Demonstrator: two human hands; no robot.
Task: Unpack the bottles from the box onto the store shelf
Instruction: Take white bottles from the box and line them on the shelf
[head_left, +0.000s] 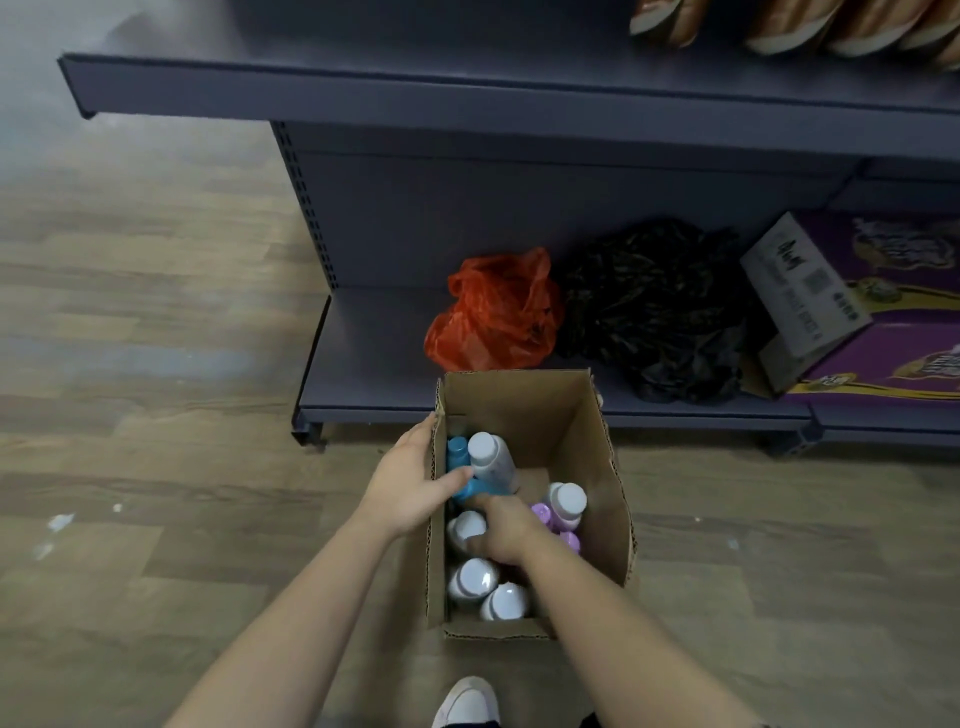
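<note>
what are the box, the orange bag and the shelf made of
The box looks like corrugated cardboard, matte brown; wavy fluting shows along its cut rim. The orange bag is thin plastic film, glossy, crinkled, slightly see-through. The shelf is probably painted metal, smooth grey-blue, with a slotted upright behind it.

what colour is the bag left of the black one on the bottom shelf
The bag is orange-red, seen in the head view.
</note>
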